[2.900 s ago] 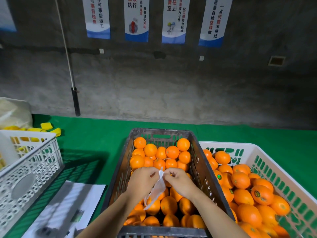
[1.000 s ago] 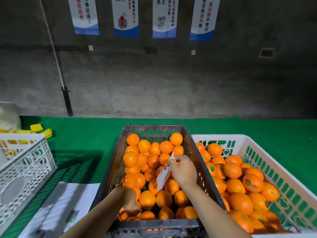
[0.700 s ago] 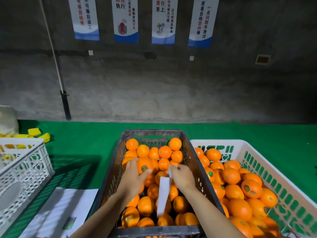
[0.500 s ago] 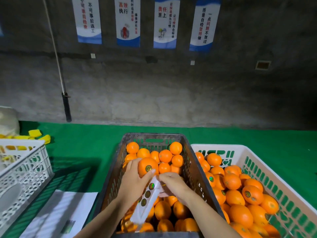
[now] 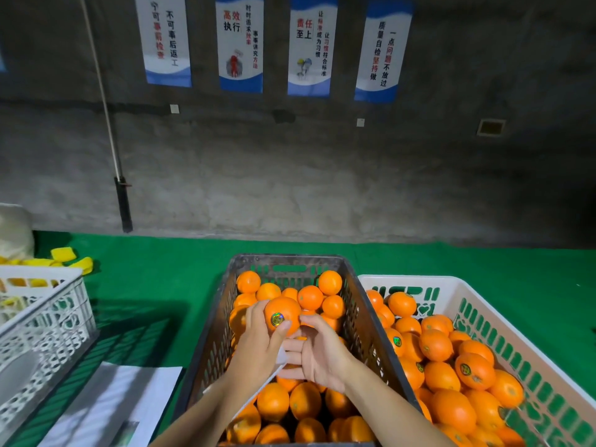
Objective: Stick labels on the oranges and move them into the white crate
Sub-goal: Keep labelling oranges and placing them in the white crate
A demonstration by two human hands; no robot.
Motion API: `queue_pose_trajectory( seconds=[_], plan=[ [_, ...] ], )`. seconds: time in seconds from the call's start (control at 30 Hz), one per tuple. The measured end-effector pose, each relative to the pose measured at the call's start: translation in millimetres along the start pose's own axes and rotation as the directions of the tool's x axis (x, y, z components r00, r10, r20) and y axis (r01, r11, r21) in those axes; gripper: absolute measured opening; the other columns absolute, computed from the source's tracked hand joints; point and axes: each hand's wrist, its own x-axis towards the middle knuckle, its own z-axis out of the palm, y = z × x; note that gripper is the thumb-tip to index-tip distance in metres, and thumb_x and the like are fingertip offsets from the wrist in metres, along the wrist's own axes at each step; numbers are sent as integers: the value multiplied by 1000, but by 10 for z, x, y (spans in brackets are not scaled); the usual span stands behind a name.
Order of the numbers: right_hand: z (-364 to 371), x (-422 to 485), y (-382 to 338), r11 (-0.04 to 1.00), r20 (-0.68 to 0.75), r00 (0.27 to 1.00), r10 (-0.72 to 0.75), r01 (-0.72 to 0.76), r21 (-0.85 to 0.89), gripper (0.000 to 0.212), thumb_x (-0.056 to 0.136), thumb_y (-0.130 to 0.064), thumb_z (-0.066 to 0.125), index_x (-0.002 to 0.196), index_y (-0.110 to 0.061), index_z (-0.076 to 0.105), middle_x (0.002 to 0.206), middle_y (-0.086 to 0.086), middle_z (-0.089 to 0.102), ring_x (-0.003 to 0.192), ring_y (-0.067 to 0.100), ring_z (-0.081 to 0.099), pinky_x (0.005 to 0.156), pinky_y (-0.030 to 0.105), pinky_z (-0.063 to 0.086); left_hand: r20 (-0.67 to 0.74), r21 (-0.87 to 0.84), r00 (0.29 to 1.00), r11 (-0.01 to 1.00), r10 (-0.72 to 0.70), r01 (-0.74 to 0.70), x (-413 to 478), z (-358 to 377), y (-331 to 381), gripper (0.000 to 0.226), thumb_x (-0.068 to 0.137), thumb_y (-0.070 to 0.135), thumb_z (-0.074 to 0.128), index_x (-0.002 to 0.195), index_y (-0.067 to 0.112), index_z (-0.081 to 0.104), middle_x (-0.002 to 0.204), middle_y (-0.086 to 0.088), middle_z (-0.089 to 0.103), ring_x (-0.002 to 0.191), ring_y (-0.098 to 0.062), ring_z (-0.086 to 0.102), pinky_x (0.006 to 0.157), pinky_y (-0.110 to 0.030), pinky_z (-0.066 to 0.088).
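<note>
Over the dark crate [image 5: 358, 317] full of unlabelled oranges [image 5: 273, 402], my left hand [image 5: 258, 350] grips one orange [image 5: 285, 307] that bears a round shiny label facing me. My left thumb lies just beside that label. My right hand [image 5: 319, 353] is close against the left one, below the held orange, its fingers on the white label strip [image 5: 281, 358]. The strip hangs down between my wrists. On the right stands the white crate [image 5: 419, 279], holding several labelled oranges [image 5: 474, 371].
A second white lattice crate [image 5: 48, 317] with yellow pieces inside sits at the left. A white paper sheet [image 5: 122, 398] lies in front of it. Loose yellow pieces [image 5: 72, 257] lie on the green mat [image 5: 161, 275]. A grey wall with posters stands behind.
My left hand dipped into the dark crate, came up with an orange and raised it. A label now sits on that orange. My right hand with the strip moved in under it.
</note>
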Motion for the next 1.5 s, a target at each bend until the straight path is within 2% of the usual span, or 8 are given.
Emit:
queue_pose_trajectory(
  seconds=[0.2, 0.37, 0.57, 0.87, 0.97, 1.07, 1.17, 1.5],
  plan=[
    [23, -46, 28, 939, -149, 989, 18, -67, -336, 85, 66, -76, 74, 123, -14, 65, 95, -2, 73, 75, 13, 71, 63, 38, 59, 231, 234, 959, 948, 162, -216, -44, 13, -29, 69, 97, 52, 48, 150, 17, 20, 151, 5, 17, 113, -11, 53, 84, -14, 44],
    [35, -60, -12, 976, -195, 980, -28, -16, -217, 78, 72, -78, 64, 125, -20, 67, 95, 2, 73, 87, 16, 73, 62, 34, 58, 180, 24, 983, 1000, -21, 17, 1, 42, -49, 82, 81, 63, 66, 146, 32, 27, 138, 18, 35, 120, -4, 46, 96, -27, 47],
    [33, -34, -138, 982, -388, 918, -85, 142, 121, 93, 73, -86, 46, 121, -9, 67, 103, 7, 77, 89, 22, 73, 66, 32, 55, 232, 367, 968, 930, -95, 4, -49, 72, -167, 42, 84, 72, 52, 83, 32, 43, 66, 7, 49, 59, -8, 48, 57, -28, 38],
    [-327, -213, -305, 387, -557, 775, -299, 632, 671, 106, 60, -90, 62, 139, -20, 52, 133, 15, 60, 112, 33, 63, 71, 40, 58, 68, 518, 997, 855, -44, 2, -26, -3, -179, 37, 102, 51, 36, 91, 17, 43, 68, -1, 51, 60, -20, 52, 54, -32, 39],
    [-310, -237, -309, 513, -545, 776, -318, 624, 589, 100, 67, -87, 57, 146, -27, 41, 137, 15, 57, 122, 36, 57, 79, 45, 55, 4, 249, 960, 930, -281, 272, -33, -12, -137, 20, 104, 20, 34, 101, 6, 48, 83, -1, 45, 80, -18, 51, 70, -26, 43],
    [-103, -214, -261, 909, -528, 794, -302, 407, 93, 66, 90, -64, 54, 133, -15, 51, 121, 10, 65, 106, 25, 64, 82, 38, 50, 76, 265, 966, 939, -245, 218, -1, -39, -77, 14, 83, -2, 45, 75, 10, 46, 72, -10, 39, 76, -21, 48, 75, -35, 47],
    [114, -143, -91, 862, -341, 881, -327, 130, -489, 50, 89, -53, 63, 127, -22, 55, 117, 3, 65, 100, 12, 63, 81, 25, 48, -13, -35, 922, 922, -386, 386, 24, 26, -181, 9, 101, 13, 36, 95, 10, 41, 71, -5, 38, 60, -13, 38, 56, -31, 36],
    [101, -76, -7, 882, -289, 895, -339, 196, -428, 29, 92, -2, 66, 121, -6, 66, 115, 16, 72, 103, 30, 71, 89, 41, 58, 72, -373, 916, 841, -394, 391, 136, 13, -116, 59, 95, 24, 65, 146, 17, 35, 105, -3, 70, 96, -13, 68, 74, -25, 53]
  ],
)
